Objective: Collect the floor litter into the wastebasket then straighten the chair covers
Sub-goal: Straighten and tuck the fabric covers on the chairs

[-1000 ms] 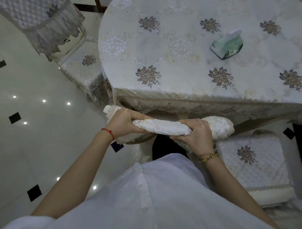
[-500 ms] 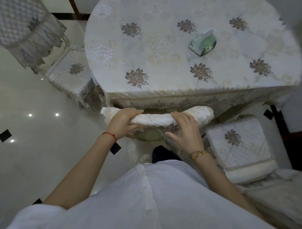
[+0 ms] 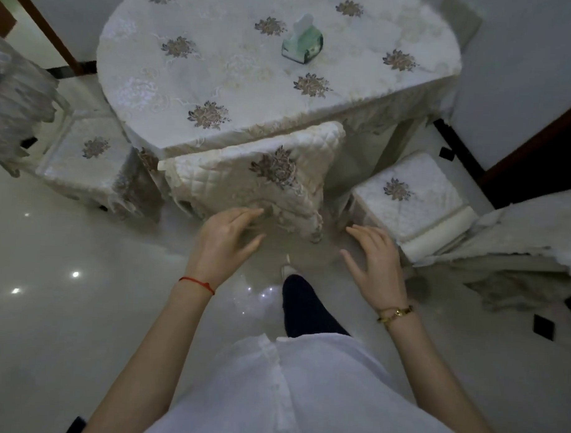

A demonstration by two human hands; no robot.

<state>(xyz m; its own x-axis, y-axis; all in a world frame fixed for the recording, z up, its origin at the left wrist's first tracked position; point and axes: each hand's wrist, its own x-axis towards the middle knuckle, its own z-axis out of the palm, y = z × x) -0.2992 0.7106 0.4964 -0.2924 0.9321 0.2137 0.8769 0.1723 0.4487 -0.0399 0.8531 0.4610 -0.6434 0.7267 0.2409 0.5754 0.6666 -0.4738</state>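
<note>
Landmark: the table (image 3: 427, 91), draped in a white flowered cloth, stood at the far side of the view.
Person: a white shirt filled the near edge, with a dark-socked foot (image 3: 302, 306) on the pale glossy floor (image 3: 63, 338) pointing toward the table.
Left hand (image 3: 225, 237): fingers straight and loose, holding nothing, their tips at the lower lace edge of the chair cover; blur made it unclear whether they touched.
Right hand (image 3: 374, 263): open, fingers spread, holding nothing, apart from the left hand and clear of the cover.
Chair cover (image 3: 246, 179): quilted white with a flower motif, hanging over the chair back pushed in at the table's near edge.
Side chairs: one covered seat (image 3: 85, 154) stood at the table's left, another (image 3: 411, 201) at its right.
Tissue box (image 3: 303, 43): green, on the table top toward its far side.
</note>
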